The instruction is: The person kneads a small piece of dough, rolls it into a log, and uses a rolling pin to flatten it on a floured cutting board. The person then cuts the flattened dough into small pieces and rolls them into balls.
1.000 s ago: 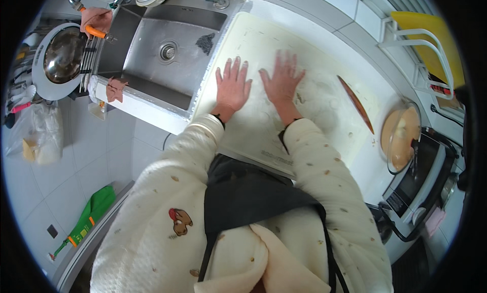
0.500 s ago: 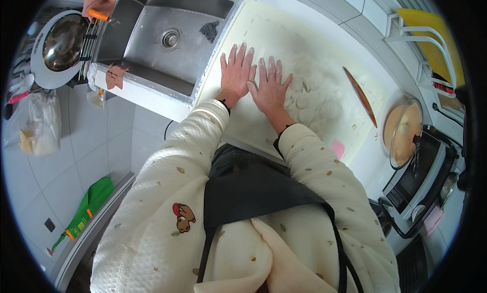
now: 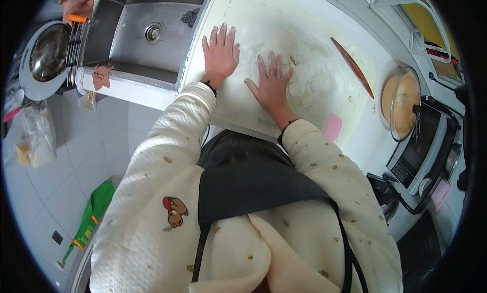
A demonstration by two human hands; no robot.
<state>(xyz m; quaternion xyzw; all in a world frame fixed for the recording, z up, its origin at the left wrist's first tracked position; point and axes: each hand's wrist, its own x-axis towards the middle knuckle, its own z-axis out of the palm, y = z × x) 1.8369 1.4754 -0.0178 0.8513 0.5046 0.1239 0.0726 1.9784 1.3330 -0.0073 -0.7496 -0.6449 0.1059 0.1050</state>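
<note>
Both palms face down on a pale cream mat (image 3: 243, 39) dusted with white flour. My left hand (image 3: 220, 55) lies flat near the mat's sink side, its fingers stretched out and holding nothing. My right hand (image 3: 273, 86) rests to the right and a little nearer, fingers spread, beside several flat round dough wrappers (image 3: 307, 87). A small greenish-brown bit (image 3: 292, 60) lies among the rounds. Farther right on the mat sits a tapered brown rolling pin (image 3: 352, 67). A pink scraper (image 3: 333, 127) lies near the mat's front edge.
A steel sink (image 3: 152, 55) adjoins the mat on the left, with a pot lid (image 3: 50, 52) beyond it. On the right stand a tan bowl (image 3: 393, 103) under a glass lid and a small oven (image 3: 421, 141). A brown cloth (image 3: 102, 76) hangs on the sink's front edge.
My hands, side by side and touching before, have come apart. The left is farther toward the sink side, the right nearer the dough rounds. The whole view has shifted somewhat.
</note>
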